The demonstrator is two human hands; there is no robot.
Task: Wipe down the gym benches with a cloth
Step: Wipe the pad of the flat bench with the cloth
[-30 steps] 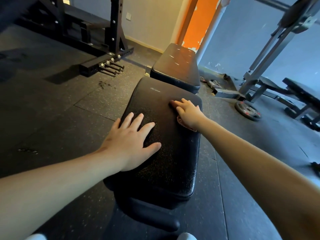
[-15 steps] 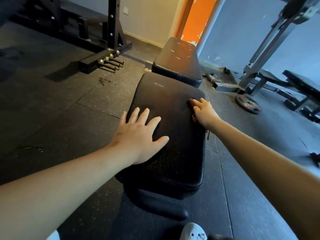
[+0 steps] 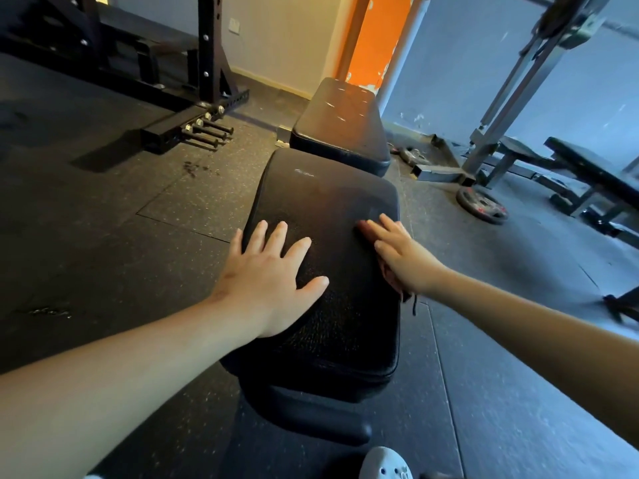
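the left hand (image 3: 273,274) lies flat on the bench (image 3: 332,202) near its left edge. its fingers are spread and released, and the little finger reaches over the rim. the right hand (image 3: 401,254) sits at the right edge, fingers straight and released, pressing the cloth (image 3: 392,283) down onto the pad. the cloth lies under that palm at the right rim. only a dark reddish strip shows below the hand, and a thread hangs off the side.

the far half of the bench is bare between the fingertips and its rounded far end. a second pad (image 3: 342,122) stands just beyond that end, with a narrow gap between. open floor (image 3: 103,219) runs along the left side as far as the rack (image 3: 207,63). on the right, a strip of floor separates the bench from a plate (image 3: 482,205) and another bench (image 3: 587,167), which is cut off at the frame edge.

most of the cloth is hidden, so its size and shape cannot be told. the bench legs are out of sight under the pad. a shoe (image 3: 385,464) is cut off at the bottom edge.
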